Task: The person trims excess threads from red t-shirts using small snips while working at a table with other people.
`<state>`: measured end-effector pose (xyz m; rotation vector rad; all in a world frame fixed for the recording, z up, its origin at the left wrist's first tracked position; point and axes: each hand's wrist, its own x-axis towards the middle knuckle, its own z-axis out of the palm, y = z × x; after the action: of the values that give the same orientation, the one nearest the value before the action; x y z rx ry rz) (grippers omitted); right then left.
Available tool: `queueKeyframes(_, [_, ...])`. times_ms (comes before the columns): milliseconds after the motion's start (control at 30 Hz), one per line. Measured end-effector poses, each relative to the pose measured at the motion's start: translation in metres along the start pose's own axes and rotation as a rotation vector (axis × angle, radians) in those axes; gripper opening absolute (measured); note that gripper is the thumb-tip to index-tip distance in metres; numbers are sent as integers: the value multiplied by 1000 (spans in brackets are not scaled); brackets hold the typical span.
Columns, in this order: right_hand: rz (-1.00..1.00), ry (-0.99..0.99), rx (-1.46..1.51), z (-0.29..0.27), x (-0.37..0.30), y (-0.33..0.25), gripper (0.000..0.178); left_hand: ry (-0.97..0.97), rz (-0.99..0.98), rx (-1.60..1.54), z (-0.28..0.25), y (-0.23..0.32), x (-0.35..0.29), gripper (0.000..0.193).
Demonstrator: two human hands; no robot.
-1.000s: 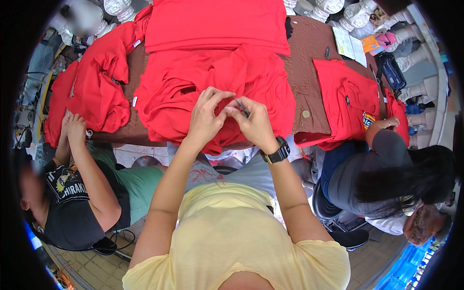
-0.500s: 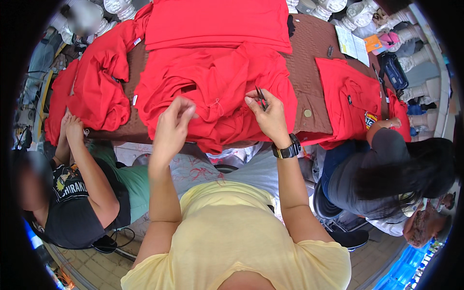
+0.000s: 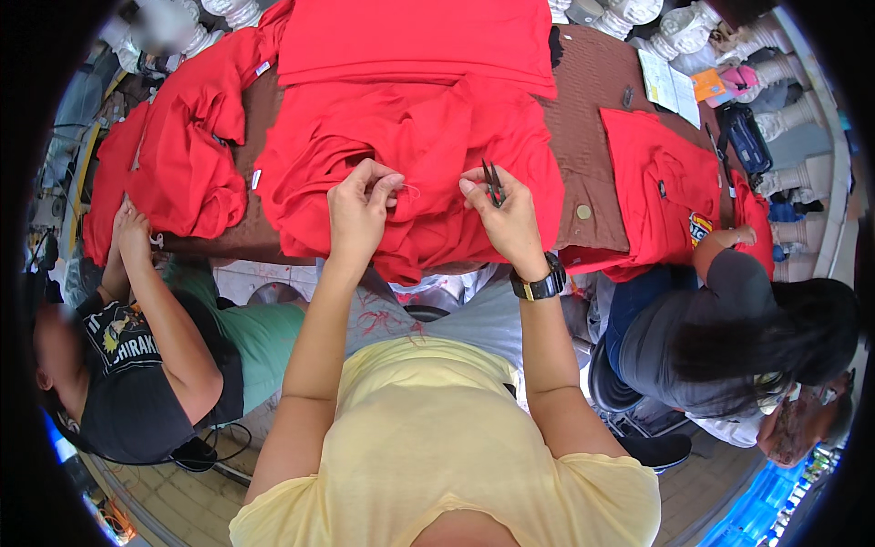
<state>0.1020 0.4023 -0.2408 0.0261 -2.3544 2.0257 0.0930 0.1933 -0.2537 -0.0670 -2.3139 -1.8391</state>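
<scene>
A crumpled red shirt (image 3: 437, 137) lies spread in front of me on the brown table cover. My left hand (image 3: 360, 211) hovers over its near part, thumb and index finger closed in a pinch. From that pinch a thin pale thread (image 3: 412, 190) curls out to the right. Small dark thread snips (image 3: 494, 184) sit in my right hand (image 3: 506, 219), their points up and away from me. The thumb and index tip of this hand meet at the cloth's level; whether they also pinch something is too small to tell.
A folded red pile (image 3: 415, 41) lies beyond the shirt. Co-workers sit on both sides, their hands on red garments (image 3: 191, 164) at left and a folded red shirt (image 3: 661, 173) at right. An open notebook (image 3: 668, 87) and a coin-like disc (image 3: 583, 211) rest on the cover (image 3: 583, 137).
My left hand has moved right and slightly up, closing from loose fingers into a pinch on the thread. My right hand, holding the snips, has barely moved.
</scene>
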Motion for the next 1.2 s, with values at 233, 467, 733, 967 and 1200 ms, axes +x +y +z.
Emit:
queueKeyframes(233, [59,-53,-21,11,-10,-5,18,-62,-16,397,-35,23,-17,20])
queueKeyframes(467, [-25,-47,-99,14,-1,-10,22,22,226,456,1,30,-4,19])
queueKeyframes(733, [455,-357,459,22,-21,-28,52,41,-208,-73,-9,12,-15,12])
queueKeyframes(967, [383,-440,353,48,-28,-29,57,-11,-136,-14,-21,16,-29,9])
queueKeyframes(1200, [436,-420,284,58,-26,-17,59,51,-16,56,-17,26,-39,7])
